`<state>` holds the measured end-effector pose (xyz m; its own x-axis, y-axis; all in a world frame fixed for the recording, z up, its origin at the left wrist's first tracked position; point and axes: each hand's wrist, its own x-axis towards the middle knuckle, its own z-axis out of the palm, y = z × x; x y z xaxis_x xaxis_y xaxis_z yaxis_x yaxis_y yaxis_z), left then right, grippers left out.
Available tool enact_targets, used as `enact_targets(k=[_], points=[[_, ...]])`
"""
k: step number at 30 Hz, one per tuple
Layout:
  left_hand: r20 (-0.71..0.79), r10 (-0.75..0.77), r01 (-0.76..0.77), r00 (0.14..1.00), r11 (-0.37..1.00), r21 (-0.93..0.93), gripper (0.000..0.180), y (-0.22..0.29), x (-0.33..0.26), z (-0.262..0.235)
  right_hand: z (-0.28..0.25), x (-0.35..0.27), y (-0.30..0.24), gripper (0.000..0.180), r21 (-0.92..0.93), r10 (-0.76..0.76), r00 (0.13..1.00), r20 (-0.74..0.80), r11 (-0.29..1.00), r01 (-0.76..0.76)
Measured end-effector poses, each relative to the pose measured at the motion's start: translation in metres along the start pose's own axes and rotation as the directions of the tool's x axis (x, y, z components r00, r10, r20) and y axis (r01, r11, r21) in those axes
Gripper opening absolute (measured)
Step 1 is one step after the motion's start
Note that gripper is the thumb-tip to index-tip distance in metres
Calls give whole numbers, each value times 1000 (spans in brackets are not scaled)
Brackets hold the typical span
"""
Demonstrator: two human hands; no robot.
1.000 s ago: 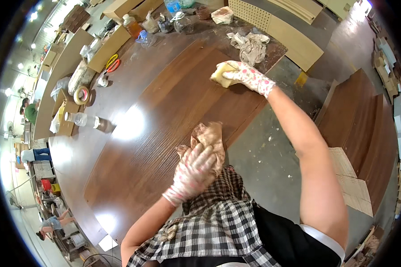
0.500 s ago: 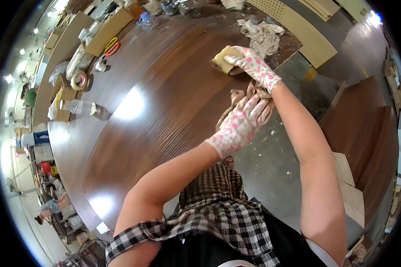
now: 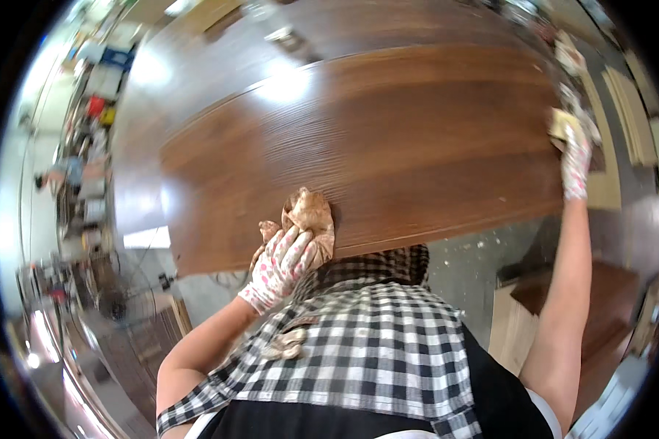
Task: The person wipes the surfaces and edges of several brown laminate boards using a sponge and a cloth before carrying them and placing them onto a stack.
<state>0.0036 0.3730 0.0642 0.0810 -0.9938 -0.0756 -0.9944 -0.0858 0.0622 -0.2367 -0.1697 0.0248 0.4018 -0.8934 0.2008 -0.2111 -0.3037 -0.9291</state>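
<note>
A large dark brown wooden panel [image 3: 388, 139] with a glossy grain fills the upper middle of the head view. My left hand [image 3: 284, 265], in a white flower-print glove, presses a stained tan rag [image 3: 311, 217] onto the panel's near edge. My right hand [image 3: 575, 150], gloved the same way, reaches far out to the panel's right end and grips a yellow sponge block [image 3: 561, 124] against the surface. A checked shirt and dark apron cover the lower middle.
A speckled grey floor [image 3: 483, 249] shows below the panel's near edge. Stacked brown boards [image 3: 564, 293] lie at the lower right. Pale boards [image 3: 637, 117] sit at the far right. A cluttered, blurred workshop bench area [image 3: 88, 146] lines the left side.
The view swung left and is blurred. My left hand came back down from near my right hand and presses the rag on the near edge. My right hand still holds the sponge at the far right.
</note>
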Motion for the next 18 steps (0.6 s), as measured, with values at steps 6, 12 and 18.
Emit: enact_targets(k=[6,12,18], points=[[-211,-248,271,946,959,87,53,-42,-91,43,-61,31,77,36,-42,33,986,-161,998,-41],[-335,-445,522,831,831,191,50,-106,-181,44,-42,17,41,44,68,194,952,-236,981,-183],[-455,-831,878,321,441,-187,18,-165,-294,50,-35,19,49,45,82,137,970,-200,989,-123]])
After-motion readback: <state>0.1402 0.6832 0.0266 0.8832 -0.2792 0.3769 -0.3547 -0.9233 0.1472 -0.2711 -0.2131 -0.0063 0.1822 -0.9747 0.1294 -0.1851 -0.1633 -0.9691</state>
